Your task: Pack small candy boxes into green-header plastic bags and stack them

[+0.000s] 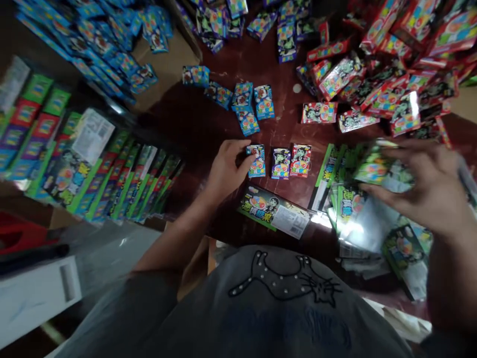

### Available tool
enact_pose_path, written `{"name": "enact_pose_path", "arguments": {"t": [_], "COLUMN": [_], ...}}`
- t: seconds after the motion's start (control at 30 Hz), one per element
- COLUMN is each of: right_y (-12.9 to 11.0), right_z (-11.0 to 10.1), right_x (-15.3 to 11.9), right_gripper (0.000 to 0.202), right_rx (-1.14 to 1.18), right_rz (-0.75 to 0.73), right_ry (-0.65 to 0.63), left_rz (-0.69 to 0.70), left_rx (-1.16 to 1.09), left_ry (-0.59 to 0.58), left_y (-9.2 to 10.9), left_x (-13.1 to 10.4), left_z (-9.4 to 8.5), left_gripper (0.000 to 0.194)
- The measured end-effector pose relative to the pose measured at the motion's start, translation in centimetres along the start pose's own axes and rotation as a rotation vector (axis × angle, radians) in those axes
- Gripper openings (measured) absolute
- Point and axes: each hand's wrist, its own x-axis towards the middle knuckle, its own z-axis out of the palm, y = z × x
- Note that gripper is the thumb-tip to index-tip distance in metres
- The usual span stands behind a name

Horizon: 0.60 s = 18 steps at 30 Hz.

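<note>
My left hand (229,169) has its thumb and index finger closed on the left side of a small blue candy box (257,161) lying on the table. Just right of that box, a purple candy box (280,163) and a red candy box (300,160) stand in a row. My right hand (428,186) grips a small green candy box (372,166), slightly blurred, above a pile of clear plastic bags with green printed cards (348,204). Below the row lies a black and green printed card (276,211) with a white label.
Loose blue boxes (244,102) lie beyond the row, with more in a cardboard box (167,54). Purple boxes (286,35) and a heap of red boxes (383,84) fill the far side. Filled packs (112,174) stand lined up at left. The dark red table (208,149) is glossy.
</note>
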Motion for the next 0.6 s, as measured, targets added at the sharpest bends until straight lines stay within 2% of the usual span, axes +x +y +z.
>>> {"name": "enact_pose_path", "arguments": {"t": [0.07,0.13,0.23,0.3,0.37,0.43,0.53,0.6], "right_y": [-1.6,-2.7,-3.1,-2.9,-2.5,-2.2,-2.0,-2.0], "right_z": [2.2,4.5,7.0,7.8,8.1,8.1,8.2,8.4], "right_x": [0.6,2.1,4.4,5.3,5.5,5.3,4.5,4.1], "right_gripper": [0.076,0.075,0.082,0.089,0.092,0.089,0.08,0.077], "right_rx": [0.06,0.105,0.147,0.169,0.182,0.189,0.182,0.15], "right_rz": [-0.069,-0.114,-0.129,-0.121,-0.109,-0.102,-0.107,-0.109], "right_ry": [-0.072,-0.157,-0.235,-0.26,-0.271,-0.276,-0.279,-0.281], "left_rz": [0.147,0.264,0.356,0.386,0.427,0.476,0.536,0.563], "left_rx": [0.177,0.265,0.322,0.339,0.322,0.282,0.233,0.207], "left_ry": [-0.048,-0.164,-0.32,-0.372,-0.383,-0.36,-0.283,-0.224], "left_y": [1.3,2.7,4.3,4.8,4.6,4.1,3.0,2.4], "left_x": [-0.3,-0.3,0.8,2.0,2.9,3.3,2.9,2.5], "left_z": [-0.2,0.1,1.6,2.7,3.3,3.5,3.3,3.1], "left_gripper": [0.054,0.075,0.098,0.104,0.101,0.088,0.066,0.06]}}
